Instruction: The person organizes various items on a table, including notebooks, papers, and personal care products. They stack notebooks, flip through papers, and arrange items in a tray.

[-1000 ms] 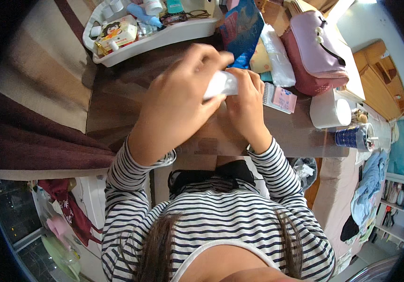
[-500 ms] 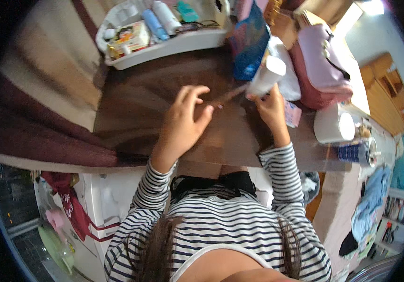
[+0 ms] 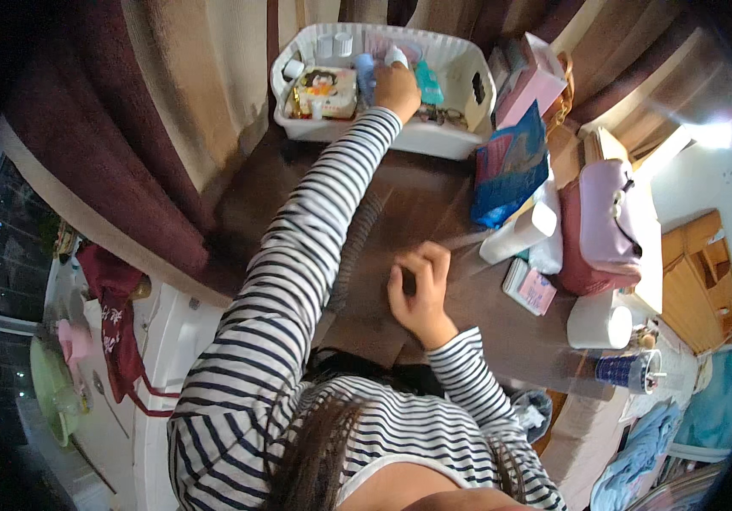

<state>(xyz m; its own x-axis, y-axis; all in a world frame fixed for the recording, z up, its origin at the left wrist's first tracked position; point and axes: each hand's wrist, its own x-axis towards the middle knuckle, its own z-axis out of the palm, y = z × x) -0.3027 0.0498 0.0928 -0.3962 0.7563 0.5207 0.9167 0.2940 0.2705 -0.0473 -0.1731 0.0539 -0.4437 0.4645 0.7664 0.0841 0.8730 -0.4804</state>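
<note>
My left hand (image 3: 396, 92) reaches into the white plastic basket (image 3: 443, 140) at the back of the table. Its fingers close around a white bottle (image 3: 396, 57), mostly covered by the hand. A blue bottle (image 3: 364, 72) lies right beside it on the left, and a teal packet (image 3: 428, 83) on the right. Above the table's near part hovers my right hand (image 3: 424, 294), empty, its fingers loosely curled and apart. Right of that hand, a white container (image 3: 518, 234) rests by a blue bag (image 3: 511, 170).
The basket also holds a box with a cartoon picture (image 3: 328, 89). On the right stand a pink and lilac bag (image 3: 602, 226), a white cup-like container (image 3: 598, 322) and a blue patterned cup (image 3: 628, 371). A small stack of cards (image 3: 530, 287) lies near the white container.
My left hand has gone from above the table into the basket and closed on the white bottle. My right hand has let go of the white container and drawn back leftward. The view has shifted.
</note>
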